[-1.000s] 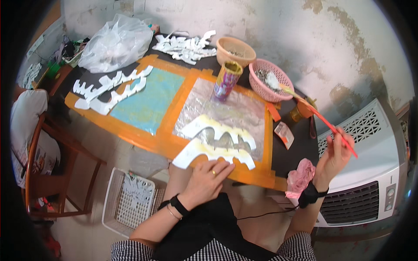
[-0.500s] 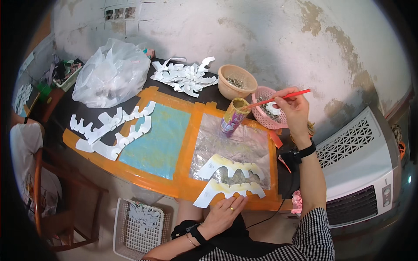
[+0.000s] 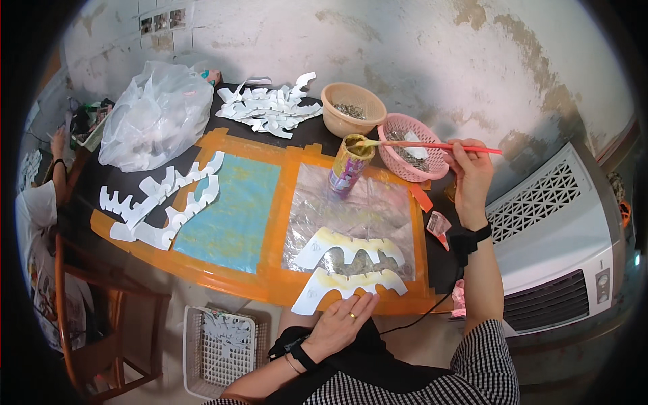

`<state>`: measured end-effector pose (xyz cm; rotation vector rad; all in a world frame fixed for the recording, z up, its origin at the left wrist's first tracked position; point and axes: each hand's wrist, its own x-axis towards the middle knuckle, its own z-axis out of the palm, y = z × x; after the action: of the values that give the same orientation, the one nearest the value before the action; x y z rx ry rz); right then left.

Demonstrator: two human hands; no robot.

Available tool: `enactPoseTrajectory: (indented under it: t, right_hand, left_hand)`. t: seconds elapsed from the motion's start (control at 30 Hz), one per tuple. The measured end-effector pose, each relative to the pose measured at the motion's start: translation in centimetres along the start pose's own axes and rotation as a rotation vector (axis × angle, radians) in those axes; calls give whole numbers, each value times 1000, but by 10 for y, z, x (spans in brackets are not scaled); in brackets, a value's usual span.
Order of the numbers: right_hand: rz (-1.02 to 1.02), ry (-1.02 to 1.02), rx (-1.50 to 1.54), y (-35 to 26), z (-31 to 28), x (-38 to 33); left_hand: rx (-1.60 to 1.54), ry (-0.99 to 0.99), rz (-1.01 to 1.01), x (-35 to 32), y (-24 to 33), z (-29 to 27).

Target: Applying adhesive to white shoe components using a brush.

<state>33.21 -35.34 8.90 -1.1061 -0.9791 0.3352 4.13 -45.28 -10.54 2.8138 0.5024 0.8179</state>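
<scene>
My right hand [image 3: 470,177] pinches a thin red-handled brush [image 3: 439,145], held nearly level. Its pale, coated tip lies at the mouth of a tall purple can [image 3: 347,169] smeared with yellow-brown paste. My left hand [image 3: 341,322] lies with fingers stretched out on the lower edge of a white scalloped cutout [image 3: 347,287] at the table's front. Just above it rests a second white cutout [image 3: 351,247]. Yellowish paste coats the upper parts of both cutouts, which lie on a clear plastic sheet [image 3: 300,216] framed with orange tape.
Behind the can stand a beige bowl [image 3: 354,108] and a pink basket [image 3: 413,169]. White cutouts pile [image 3: 266,108] beside a plastic bag [image 3: 158,115]; more lie near a blue sheet [image 3: 229,216]. A white appliance [image 3: 560,236] stands right, a basket [image 3: 219,351] below, another person [image 3: 40,209] left.
The brush has swung from a slant to almost level, its tip still at the can's mouth. My right hand has shifted slightly rightward against the can. My left hand stays on the cutout.
</scene>
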Motion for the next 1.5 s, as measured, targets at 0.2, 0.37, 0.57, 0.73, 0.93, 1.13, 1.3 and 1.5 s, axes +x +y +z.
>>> enactPoseTrajectory:
  t: [0.2, 0.37, 0.57, 0.73, 0.93, 1.13, 1.3, 1.5]
  right_hand:
    - [-86, -356, -116, 19, 38, 11]
    - [-37, -221, 52, 14, 23, 18]
    - [77, -3, 213, 34, -26, 14]
    - [117, 12, 237, 43, -35, -3]
    - [108, 47, 204, 33, -53, -16]
    - [101, 3, 497, 3, -86, -12]
    - [176, 45, 544, 0, -117, -33]
    - [401, -1, 399, 16, -154, -107]
  left_hand:
    - [-40, -8, -68, 5, 9, -4]
    - [-63, 11, -142, 8, 16, -7]
    - [-52, -17, -162, 12, 20, -8]
    - [-38, -43, -164, 15, 20, -11]
    - [-30, -35, -153, 13, 23, -12]
    - [-68, -7, -153, 14, 21, -6]
    - [-101, 42, -209, 20, 22, -13]
    - [-127, 45, -245, 30, 32, -15]
